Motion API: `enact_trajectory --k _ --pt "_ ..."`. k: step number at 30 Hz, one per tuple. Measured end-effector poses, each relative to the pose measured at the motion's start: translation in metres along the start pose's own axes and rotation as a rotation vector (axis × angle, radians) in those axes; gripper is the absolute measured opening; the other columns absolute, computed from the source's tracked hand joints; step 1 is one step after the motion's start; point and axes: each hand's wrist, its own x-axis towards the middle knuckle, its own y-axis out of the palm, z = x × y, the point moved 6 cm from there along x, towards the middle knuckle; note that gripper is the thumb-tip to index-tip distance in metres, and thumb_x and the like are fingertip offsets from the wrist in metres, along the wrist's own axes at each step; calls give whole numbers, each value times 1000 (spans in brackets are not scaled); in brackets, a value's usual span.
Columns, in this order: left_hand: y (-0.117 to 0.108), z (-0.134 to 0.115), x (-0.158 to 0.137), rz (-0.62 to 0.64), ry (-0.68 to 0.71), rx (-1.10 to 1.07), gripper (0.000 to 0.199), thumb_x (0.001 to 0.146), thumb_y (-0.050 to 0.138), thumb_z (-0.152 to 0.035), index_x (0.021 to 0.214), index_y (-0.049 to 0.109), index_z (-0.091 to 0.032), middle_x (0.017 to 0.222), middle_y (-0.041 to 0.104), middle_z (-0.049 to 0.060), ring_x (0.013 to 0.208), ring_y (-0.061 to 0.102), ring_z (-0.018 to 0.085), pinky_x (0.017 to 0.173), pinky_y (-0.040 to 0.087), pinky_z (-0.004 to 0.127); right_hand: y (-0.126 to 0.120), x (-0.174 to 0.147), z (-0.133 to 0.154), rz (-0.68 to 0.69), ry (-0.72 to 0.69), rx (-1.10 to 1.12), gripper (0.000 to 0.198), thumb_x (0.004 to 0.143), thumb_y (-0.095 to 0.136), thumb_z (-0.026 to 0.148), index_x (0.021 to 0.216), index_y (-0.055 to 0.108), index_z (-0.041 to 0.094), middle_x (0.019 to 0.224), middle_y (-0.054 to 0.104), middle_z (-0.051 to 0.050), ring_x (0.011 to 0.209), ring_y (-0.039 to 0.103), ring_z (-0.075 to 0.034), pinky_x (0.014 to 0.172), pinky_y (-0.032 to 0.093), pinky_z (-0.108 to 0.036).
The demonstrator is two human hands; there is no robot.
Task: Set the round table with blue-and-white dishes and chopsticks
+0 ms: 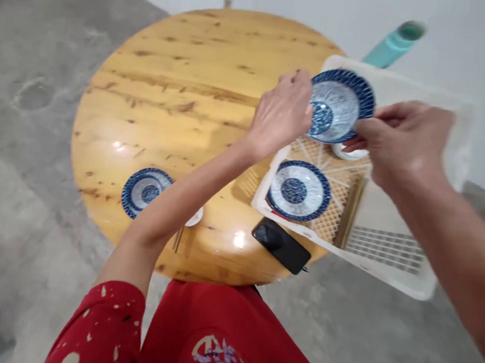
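Observation:
Both my hands grip a blue-and-white patterned bowl point(346, 103), tilted above a white plastic basket point(394, 279). My left hand point(285, 107) closes on its left rim, while the thumb and fingers of my right hand point(403, 131) pinch the right rim. Inside the basket, below the held bowl, lies another blue-and-white bowl point(299, 190). Part of a white dish point(350, 154) shows just under the held bowl; the rest of it is hidden. On the table by my left forearm sits a third blue-and-white bowl point(137, 194), partly covered by the arm.
The round wooden table point(181, 102) carries the basket, which overhangs its right edge. A black phone point(281, 246) lies along the basket's near side. Chopsticks point(178, 240) and a small white dish point(195, 217) are near my left forearm. A turquoise tube point(394, 44) stands behind the basket by the wall.

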Motion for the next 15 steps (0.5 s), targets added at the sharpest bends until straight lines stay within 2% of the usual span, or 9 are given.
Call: enact_trajectory --k 3,6,10,15 --pt "30 -17 20 50 37 -19 30 98 41 -17 122 59 -19 130 67 14 120 60 27 101 46 38 -15 10 -17 -115 93 13 24 77 61 -1 69 51 19 60 58 -4 57 65 -18 54 54 -32" --pt "60 -29 34 124 51 -28 30 98 42 -17 123 59 -19 128 68 13 120 60 27 101 45 37 -28 17 -39 -130 139 35 26 75 59 -4 68 51 20 51 53 1 48 59 -14 48 52 -27" --pt "96 -36 56 195 49 -54 28 97 44 -17 119 62 -21 122 70 13 122 60 28 100 46 37 -38 30 -65 -125 224 59 28 74 59 -4 61 53 19 49 54 0 42 55 -14 43 48 -26" --pt "116 -34 101 205 21 -37 32 98 39 -16 116 64 -20 115 72 12 112 65 27 92 49 36 -35 77 -96 -169 311 47 31 74 59 0 55 53 23 48 54 -2 49 62 -20 54 59 -35"
